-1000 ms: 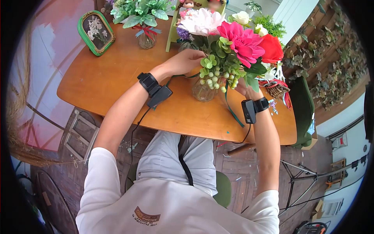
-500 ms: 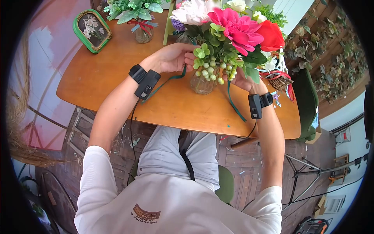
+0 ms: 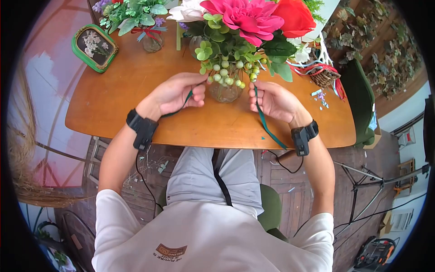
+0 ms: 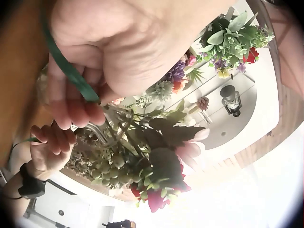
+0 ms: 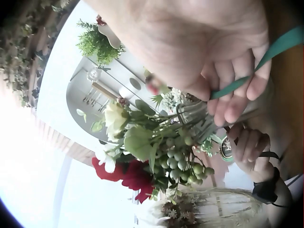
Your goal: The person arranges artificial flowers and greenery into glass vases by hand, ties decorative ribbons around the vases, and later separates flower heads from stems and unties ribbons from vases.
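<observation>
A clear glass vase (image 3: pixel 225 93) stands on the wooden table, filled with a bouquet of a large pink flower (image 3: pixel 247 19), a red flower (image 3: pixel 295 18), leaves and pale green berries (image 3: pixel 225 72). Left of the vase, my left hand (image 3: pixel 177 96) pinches one end of a dark green ribbon (image 4: pixel 71 73) between thumb and curled fingers. On the other side, my right hand (image 3: pixel 277 102) pinches the other length of ribbon (image 5: pixel 280 47), its tail hanging to the table's near edge. Berries and leaves hide the vase's neck between the hands.
A green picture frame (image 3: pixel 94 48) and a smaller vase with a red bow (image 3: pixel 153 41) stand at the back left. A wicker basket (image 3: pixel 324 76) with red ribbons sits on the right, near ribbon scraps (image 3: pixel 321 98). A green chair (image 3: pixel 358 99) stands beyond the table's right end.
Both hands have come nearer to my body, now on either side of the vase's front. My left hand came from behind the vase's left side; my right hand emerged from under the flowers.
</observation>
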Demonstrator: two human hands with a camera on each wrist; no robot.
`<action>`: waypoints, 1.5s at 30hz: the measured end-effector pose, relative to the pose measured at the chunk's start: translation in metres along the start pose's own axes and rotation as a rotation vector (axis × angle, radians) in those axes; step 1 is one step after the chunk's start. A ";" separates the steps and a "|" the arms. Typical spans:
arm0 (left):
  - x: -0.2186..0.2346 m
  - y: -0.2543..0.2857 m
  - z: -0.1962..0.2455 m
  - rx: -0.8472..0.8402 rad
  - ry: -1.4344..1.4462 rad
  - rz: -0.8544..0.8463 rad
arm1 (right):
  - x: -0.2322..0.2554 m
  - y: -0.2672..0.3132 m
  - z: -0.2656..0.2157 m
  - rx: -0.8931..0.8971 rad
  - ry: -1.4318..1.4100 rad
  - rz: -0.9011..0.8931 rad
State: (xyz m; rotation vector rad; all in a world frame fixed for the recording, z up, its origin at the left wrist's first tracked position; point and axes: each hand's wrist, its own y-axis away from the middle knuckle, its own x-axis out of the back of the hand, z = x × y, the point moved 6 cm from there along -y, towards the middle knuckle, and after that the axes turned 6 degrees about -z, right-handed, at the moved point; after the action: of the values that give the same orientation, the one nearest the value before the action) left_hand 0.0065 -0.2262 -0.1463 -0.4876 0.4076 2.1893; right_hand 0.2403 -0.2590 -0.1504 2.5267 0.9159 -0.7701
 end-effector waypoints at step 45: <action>-0.029 -0.025 0.007 -0.110 -0.352 0.144 | -0.082 -0.011 0.043 0.172 0.582 0.206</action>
State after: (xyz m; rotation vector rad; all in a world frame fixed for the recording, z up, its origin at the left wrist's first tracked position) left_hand 0.0416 -0.2269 -0.1296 -0.1266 0.1344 2.3874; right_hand 0.1640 -0.3110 -0.1375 3.0030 0.7508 -0.0390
